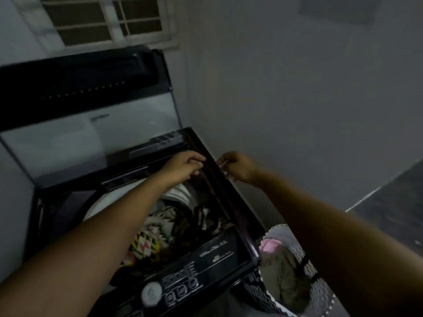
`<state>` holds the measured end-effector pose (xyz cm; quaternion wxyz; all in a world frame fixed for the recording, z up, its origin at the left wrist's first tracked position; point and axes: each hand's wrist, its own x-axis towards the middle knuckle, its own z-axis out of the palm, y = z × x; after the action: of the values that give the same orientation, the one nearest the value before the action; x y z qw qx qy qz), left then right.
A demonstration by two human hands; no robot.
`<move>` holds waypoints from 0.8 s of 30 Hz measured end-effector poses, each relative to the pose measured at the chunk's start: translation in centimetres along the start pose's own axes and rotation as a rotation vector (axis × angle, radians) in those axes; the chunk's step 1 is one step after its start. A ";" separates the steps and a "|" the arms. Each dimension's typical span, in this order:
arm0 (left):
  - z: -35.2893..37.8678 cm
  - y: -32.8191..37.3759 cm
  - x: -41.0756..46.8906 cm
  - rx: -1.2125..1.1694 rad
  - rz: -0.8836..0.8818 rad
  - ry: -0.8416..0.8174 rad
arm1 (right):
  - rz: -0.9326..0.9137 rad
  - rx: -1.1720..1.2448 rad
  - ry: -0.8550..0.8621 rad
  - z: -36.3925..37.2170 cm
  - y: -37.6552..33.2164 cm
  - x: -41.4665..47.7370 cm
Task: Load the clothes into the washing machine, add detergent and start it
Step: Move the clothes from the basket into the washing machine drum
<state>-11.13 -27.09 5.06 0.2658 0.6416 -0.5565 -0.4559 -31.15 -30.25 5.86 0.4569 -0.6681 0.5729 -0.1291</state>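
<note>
Clothes [155, 229] sit in the washing machine [212, 255] drum; at 1 o'clock over its rim the right hand [239, 167] pinches a small pale thing [223, 164], left hand [184, 167] curled alongside (can't tell its grip), probably opening detergent where spills land inside.

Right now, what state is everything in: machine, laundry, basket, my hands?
Lid: raised open.
Drum: partly filled with clothes.
Basket: upright, laundry still inside.
Left hand: fingers curled at the machine's right rim; grip unclear.
Right hand: fingers curled at the same rim; grip unclear.
</note>
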 end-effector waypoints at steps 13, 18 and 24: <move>31.0 2.0 7.1 0.085 -0.045 -0.386 | 0.458 0.222 0.104 -9.1 29.9 -6.3; 40.3 -5.7 8.9 0.094 -0.210 -0.420 | 0.573 0.163 0.040 -5.1 43.0 -6.0; 48.6 -16.4 10.0 0.155 -0.349 -0.467 | 0.643 0.084 -0.121 1.3 53.3 -5.0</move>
<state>-46.59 -24.65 -33.33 -0.0014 0.6235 -0.5171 -0.5864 -66.35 -21.29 -33.50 0.5345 -0.4399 0.7206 0.0383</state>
